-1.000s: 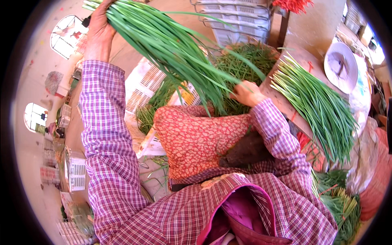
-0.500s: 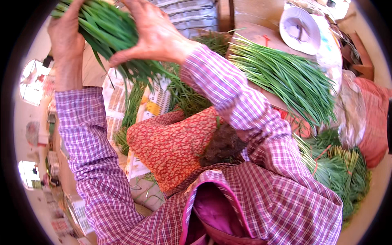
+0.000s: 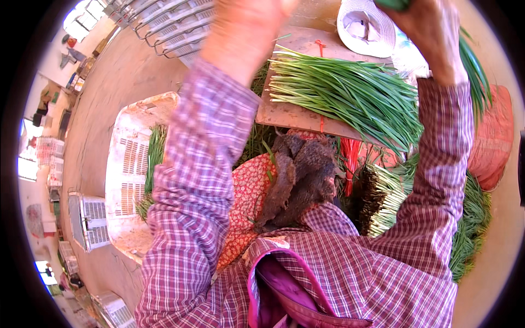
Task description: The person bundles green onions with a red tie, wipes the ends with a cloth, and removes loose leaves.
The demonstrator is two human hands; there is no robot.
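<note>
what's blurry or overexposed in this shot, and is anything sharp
In the head view, the left hand is smeared, probably by motion, and cut off by the top edge; in that same head view, the green stalks on the board look fairly crisp, while the upper-left window glares nearly white.

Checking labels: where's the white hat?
Head view, top, right of centre: the white hat lies by the far edge of the board, just beyond the greens there.
</note>
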